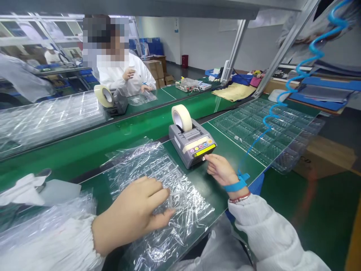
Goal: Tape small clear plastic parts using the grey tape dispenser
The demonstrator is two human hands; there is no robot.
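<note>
Tape dispenser [191, 141] sits upright on the green bench [248, 160], w/ a cream tape roll [184, 119] standing in its top. R hand [221, 171] is at its front edge; fingers pinched narrow, tips at a small pale tape end [203, 158], can't tell if it's gripped. Blue wrist strap [235, 186] on that arm, w/ blue coiled cord [303, 69] running up, R of dispenser.

Near side & L of dispenser: clear plastic film [158, 171] lies crinkled & shiny over a clear tray. L hand [135, 210] is over it, thumb & index a bit apart w/ clear plastic by the tips; can't tell if held.

R of dispenser: clear compartment tray [262, 128], flat. Beyond dispenser, far L: 2nd dispenser [120, 103] next to stacked clear trays [56, 120]; person in white [121, 75] behind it. Beyond dispenser, far R: yellow cloth [234, 91].
</note>
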